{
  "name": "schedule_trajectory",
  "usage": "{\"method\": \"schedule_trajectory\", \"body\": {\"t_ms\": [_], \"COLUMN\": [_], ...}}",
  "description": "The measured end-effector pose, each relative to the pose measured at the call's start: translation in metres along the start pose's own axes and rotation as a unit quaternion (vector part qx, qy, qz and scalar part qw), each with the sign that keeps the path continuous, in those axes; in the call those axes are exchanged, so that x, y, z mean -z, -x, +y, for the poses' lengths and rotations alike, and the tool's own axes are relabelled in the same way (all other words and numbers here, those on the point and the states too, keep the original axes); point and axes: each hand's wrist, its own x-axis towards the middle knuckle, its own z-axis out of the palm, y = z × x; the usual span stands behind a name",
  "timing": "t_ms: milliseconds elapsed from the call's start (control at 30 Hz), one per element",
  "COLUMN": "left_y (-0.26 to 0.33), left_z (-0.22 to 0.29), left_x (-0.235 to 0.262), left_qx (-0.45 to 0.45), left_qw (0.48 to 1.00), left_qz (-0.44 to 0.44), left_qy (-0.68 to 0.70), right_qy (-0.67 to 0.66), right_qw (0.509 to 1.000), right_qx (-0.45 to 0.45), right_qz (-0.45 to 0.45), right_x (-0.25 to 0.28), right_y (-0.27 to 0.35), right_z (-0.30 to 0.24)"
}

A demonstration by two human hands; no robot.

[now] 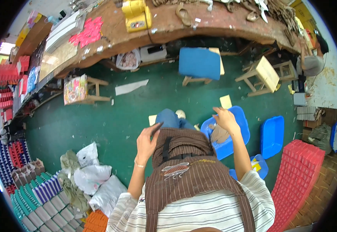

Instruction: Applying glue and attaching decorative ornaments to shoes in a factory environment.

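My left hand [147, 141] is raised beside my apron, its fingers pinched on a small dark flat piece [157, 128] whose kind I cannot make out. Bare and loosely bent, my right hand [226, 118] hovers over a blue plastic basin [245, 123], fingers apart with nothing seen in them. Inside that basin lie tan-brown soft pieces [219, 135], partly hidden by my hand and arm. A brown striped apron [184, 170] covers my front.
A long workbench [164, 23] curves across the far side, carrying a yellow machine [137, 19] and pink pieces [87, 33]. Stools [267, 73] stand before it. Another blue basin [272, 137] and stacked red boxes [299, 170] are at right; white bags [93, 178] at left.
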Motion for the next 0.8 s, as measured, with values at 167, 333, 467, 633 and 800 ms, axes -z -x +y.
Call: {"method": "schedule_trajectory", "body": {"t_ms": [167,333,467,633,800], "left_y": [-0.097,-0.223,-0.304,-0.392,-0.455], "left_z": [0.016,0.017,0.046,0.055,0.070], "left_x": [0.006,0.023,0.046,0.053,0.050], "left_qx": [-0.027,-0.035,-0.047,-0.081,-0.078], "left_qw": [0.999,0.999,0.998,0.993,0.989], "left_qz": [0.003,-0.011,-0.035,-0.081,-0.114], "left_qy": [-0.023,-0.032,-0.032,0.012,0.051], "right_qy": [-0.015,-0.069,-0.095,-0.172,-0.200], "right_qw": [0.989,0.985,0.995,0.969,0.967], "right_qx": [0.119,0.079,-0.014,-0.104,-0.152], "right_qz": [0.089,0.138,-0.021,-0.141,-0.041], "right_x": [0.085,0.079,0.045,0.047,0.046], "right_y": [-0.190,-0.295,-0.304,-0.319,-0.381], "right_z": [-0.037,-0.017,0.011,0.013,0.044]}}
